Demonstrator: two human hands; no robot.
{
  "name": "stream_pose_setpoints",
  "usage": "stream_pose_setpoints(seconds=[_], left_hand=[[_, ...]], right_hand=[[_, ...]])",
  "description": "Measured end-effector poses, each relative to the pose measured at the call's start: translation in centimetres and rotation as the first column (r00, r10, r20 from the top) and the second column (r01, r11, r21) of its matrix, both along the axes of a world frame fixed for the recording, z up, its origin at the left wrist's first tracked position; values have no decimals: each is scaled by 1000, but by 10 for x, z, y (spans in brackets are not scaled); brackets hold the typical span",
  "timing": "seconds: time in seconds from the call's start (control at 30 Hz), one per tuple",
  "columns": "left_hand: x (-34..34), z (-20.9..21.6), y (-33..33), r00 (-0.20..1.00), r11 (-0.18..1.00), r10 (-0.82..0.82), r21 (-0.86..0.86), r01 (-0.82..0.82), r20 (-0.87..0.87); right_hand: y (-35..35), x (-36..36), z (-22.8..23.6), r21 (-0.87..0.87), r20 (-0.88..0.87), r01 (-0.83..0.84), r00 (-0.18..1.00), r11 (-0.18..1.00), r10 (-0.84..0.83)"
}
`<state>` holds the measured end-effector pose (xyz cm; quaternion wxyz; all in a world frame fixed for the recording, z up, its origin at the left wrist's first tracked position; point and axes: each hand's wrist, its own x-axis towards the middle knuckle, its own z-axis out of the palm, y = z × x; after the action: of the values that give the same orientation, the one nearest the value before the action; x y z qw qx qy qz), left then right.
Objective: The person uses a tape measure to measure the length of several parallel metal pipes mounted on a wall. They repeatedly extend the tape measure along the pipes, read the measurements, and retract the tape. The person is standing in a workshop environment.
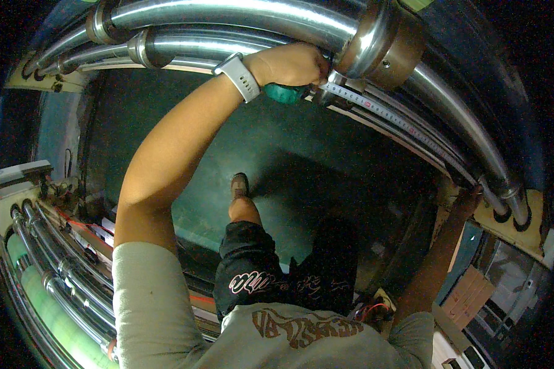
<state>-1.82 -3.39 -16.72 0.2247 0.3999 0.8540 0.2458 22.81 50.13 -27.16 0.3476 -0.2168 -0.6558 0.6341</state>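
Along the near left lies a pale green roller (58, 313). Farther off, near the middle, the left hand (295, 64) is curled closed over a green tape case (283, 94), fingertips hidden. From there the tape blade (375, 107) runs right, past a thick collar on the shiny far bars (228, 12), to the shadowed right hand (471, 197), where I cannot tell whether the fingers are apart or together. Drawing out the blade looks done; winding it in seems left, and no reading shows.
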Motion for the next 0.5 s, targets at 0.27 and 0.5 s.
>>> stream_pose_setpoints(seconds=[0.27, 0.5], left_hand=[[0, -6, 4, 999, 999, -13, 49, 14, -32], [13, -3, -5, 971, 964, 182, 168, -207, 154]], right_hand=[[-4, 4, -5, -79, 59, -64, 996, 995, 69], [-25, -6, 2, -166, 130, 23, 992, 986, -1]])
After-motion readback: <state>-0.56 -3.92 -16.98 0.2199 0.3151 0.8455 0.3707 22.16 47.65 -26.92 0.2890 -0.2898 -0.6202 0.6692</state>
